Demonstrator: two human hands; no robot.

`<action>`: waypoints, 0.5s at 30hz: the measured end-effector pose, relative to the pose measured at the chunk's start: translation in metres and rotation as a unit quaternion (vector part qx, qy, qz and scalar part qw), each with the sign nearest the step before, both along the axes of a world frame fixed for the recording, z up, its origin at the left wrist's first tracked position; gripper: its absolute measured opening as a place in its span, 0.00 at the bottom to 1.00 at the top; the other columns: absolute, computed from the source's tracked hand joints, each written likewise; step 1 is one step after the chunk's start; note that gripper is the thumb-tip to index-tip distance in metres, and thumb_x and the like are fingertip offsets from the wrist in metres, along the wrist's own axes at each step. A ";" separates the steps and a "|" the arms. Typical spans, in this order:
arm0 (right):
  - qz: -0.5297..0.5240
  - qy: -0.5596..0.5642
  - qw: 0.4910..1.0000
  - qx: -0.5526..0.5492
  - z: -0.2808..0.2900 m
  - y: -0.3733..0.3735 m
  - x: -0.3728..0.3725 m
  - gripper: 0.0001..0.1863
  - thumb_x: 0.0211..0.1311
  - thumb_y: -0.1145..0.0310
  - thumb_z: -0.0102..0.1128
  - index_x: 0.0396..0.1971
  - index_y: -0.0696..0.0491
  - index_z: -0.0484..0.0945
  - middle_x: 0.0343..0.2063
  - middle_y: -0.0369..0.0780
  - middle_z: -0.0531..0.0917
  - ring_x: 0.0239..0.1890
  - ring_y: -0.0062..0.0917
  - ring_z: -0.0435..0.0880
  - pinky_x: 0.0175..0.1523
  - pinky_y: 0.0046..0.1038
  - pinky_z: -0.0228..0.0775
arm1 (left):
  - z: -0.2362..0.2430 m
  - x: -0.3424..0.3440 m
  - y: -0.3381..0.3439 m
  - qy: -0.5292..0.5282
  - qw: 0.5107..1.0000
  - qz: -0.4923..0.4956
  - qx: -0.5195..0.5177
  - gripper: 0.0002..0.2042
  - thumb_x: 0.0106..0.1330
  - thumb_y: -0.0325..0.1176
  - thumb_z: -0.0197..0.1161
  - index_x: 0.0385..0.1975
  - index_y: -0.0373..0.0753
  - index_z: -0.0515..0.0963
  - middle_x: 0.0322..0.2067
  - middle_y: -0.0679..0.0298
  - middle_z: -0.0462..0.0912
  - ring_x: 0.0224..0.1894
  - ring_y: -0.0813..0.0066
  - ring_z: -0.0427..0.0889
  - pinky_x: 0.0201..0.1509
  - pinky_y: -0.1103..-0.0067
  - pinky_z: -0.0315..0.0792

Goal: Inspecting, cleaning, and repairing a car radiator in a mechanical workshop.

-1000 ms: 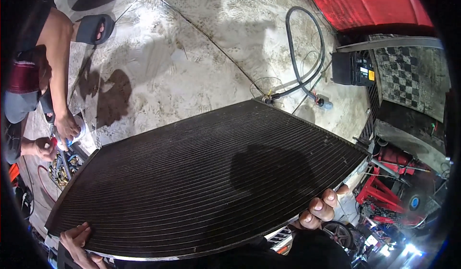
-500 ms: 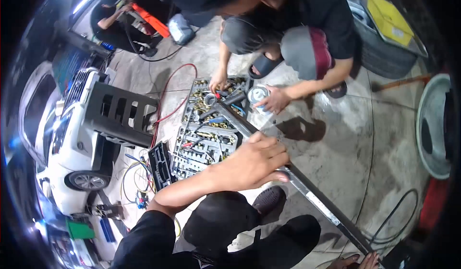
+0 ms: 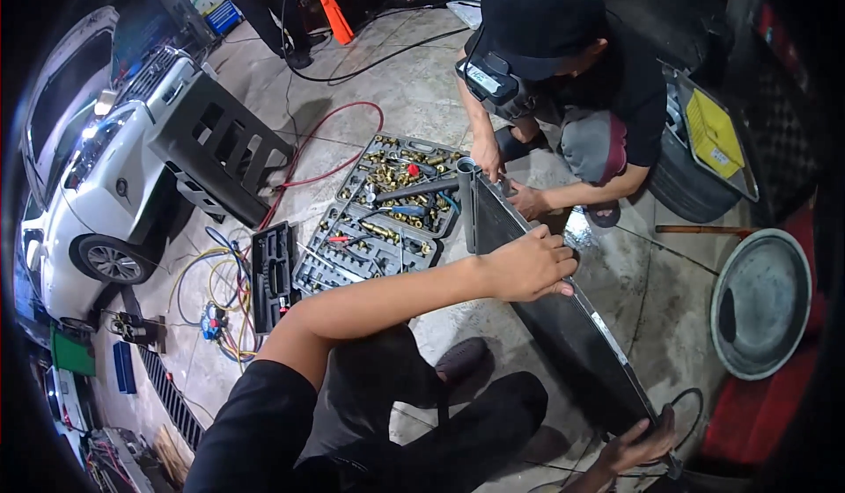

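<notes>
A long, flat, dark car condenser (image 3: 563, 339) stands on edge, slanting from the tool case down to the lower right. My left hand (image 3: 532, 264) is closed over its upper edge, around the middle. At the near lower end, my right hand (image 3: 638, 440) grips the corner with fingers wrapped round it. The co-worker squats opposite, with one hand (image 3: 487, 154) by the far end, near the upright round tube (image 3: 466, 166). Their other hand (image 3: 528, 201) is just behind that end; what those fingers hold is hidden.
An open grey case (image 3: 327, 271) of brass fittings lies left of the condenser, beside a black case (image 3: 266, 273). Hoses with a blue gauge set (image 3: 212, 321) lie farther left, near a white car (image 3: 114, 202). A round metal basin (image 3: 761, 308) stands at right.
The condenser has tilted, so its broad dark face now shows. The co-worker's hands have gone from the fittings case and a can to its far end. My view has shifted.
</notes>
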State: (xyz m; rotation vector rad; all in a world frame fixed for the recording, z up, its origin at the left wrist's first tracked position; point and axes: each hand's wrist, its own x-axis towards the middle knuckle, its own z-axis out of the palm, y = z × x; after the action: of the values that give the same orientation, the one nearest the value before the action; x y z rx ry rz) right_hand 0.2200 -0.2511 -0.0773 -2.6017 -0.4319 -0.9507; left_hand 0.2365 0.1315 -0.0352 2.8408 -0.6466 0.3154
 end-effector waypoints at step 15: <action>0.020 0.022 0.999 -0.028 0.019 0.007 -0.005 0.22 0.67 0.56 0.46 0.46 0.61 0.72 0.41 0.47 0.76 0.47 0.42 0.71 0.60 0.40 0.51 | -0.005 -0.001 -0.010 -0.092 0.989 0.071 -0.092 0.19 0.68 0.46 0.46 0.26 0.37 0.75 0.25 0.59 0.77 0.35 0.62 0.77 0.46 0.66 0.63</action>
State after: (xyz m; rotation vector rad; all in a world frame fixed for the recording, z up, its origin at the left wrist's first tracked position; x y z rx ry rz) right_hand 0.2153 -0.2436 -0.0582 -2.6473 -0.5049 -0.8797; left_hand 0.2354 0.1217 -0.0398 2.7049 -0.4216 0.6323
